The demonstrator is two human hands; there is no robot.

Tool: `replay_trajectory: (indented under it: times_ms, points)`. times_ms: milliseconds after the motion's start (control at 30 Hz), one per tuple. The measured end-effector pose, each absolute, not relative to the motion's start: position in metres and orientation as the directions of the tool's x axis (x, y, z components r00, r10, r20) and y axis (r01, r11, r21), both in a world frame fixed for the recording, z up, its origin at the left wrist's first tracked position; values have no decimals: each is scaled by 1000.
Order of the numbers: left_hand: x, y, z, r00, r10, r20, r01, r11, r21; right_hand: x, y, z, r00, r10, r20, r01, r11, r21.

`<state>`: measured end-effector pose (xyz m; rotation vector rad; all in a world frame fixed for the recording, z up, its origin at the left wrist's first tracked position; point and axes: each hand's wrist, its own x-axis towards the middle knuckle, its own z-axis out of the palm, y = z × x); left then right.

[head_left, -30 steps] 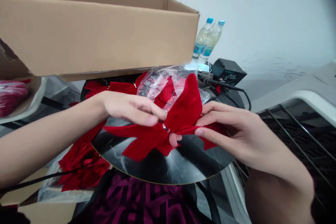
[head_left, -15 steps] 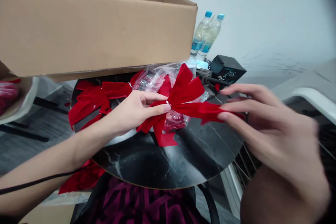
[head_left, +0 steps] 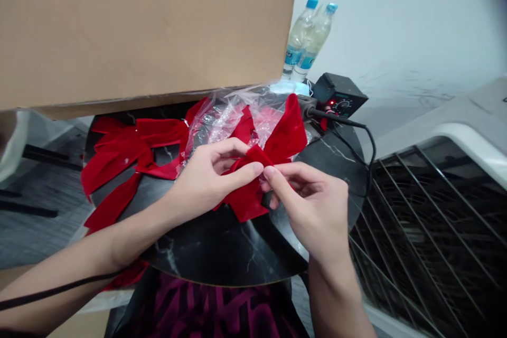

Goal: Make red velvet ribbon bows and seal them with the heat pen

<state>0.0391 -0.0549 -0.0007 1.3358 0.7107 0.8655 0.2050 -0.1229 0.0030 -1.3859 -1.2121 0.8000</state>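
A red ribbon bow [head_left: 288, 129] is held above the round black table [head_left: 222, 253], its loops rising to the upper right and a tail hanging below. My left hand [head_left: 216, 171] pinches the bow at its middle between thumb and fingers. Close against it, my right hand [head_left: 307, 195] pinches a strip of the ribbon at the same spot; the two thumb tips nearly touch. The fingers hide the knot. Behind the bow lies a clear plastic bag [head_left: 225, 116] with red material. More red bows [head_left: 122, 153] lie at the table's left.
A large cardboard box [head_left: 150, 37] stands at the back. Two water bottles [head_left: 307, 37], a blue face mask [head_left: 291, 87] and a black control box [head_left: 340, 95] with a red light and cables are behind right. A heater-like appliance with a wire grille [head_left: 420, 227] stands at right.
My right hand has moved left from the ribbon's outstretched tail to the bow's middle, folding the strip across it. My left hand keeps its pinch there. The view has shifted slightly.
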Motion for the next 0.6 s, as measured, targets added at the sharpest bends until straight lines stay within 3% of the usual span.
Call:
replay_trajectory:
  times_ms: [367, 600]
  points:
    - [38, -59, -4, 310, 947, 83, -49, -71, 996, 192, -131, -8, 345, 928, 138, 192, 74, -979]
    - [46, -60, -12, 243, 969, 45, -264, 22, 964, 188, -129, -22, 408, 891, 198, 172, 138, -975]
